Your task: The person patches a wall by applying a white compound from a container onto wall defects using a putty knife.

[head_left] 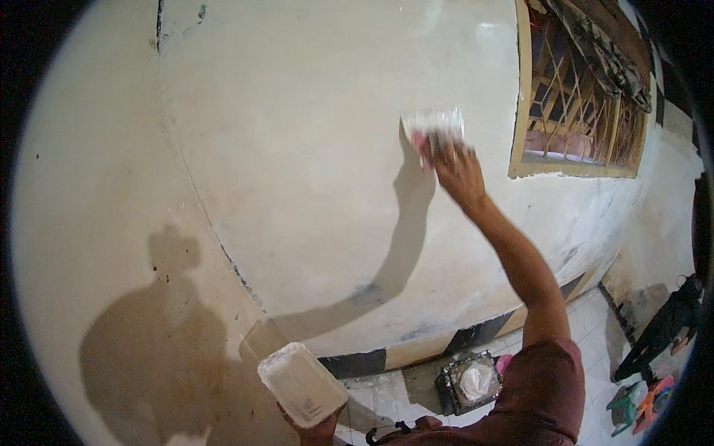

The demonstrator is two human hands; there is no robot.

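Against the pale wall (312, 149), my right hand (455, 169) grips a wide flat tool (424, 123) with a pinkish part and a white, streaked edge; it is blurred, so I cannot tell whether it is a brush or a scraper. The tool is on the wall left of the window, casting a shadow with my arm. At the bottom centre my left hand (312, 424), mostly hidden, holds up a white rectangular plastic tub (301, 383) with pale material inside.
A barred window (576, 126) with hanging cloth is at upper right. Below, on the white tiled floor (591, 320), stand a dark box (454, 386) holding a white bundle and some green and orange items (647, 401). Dark clothing (662, 327) hangs or stands at the right edge.
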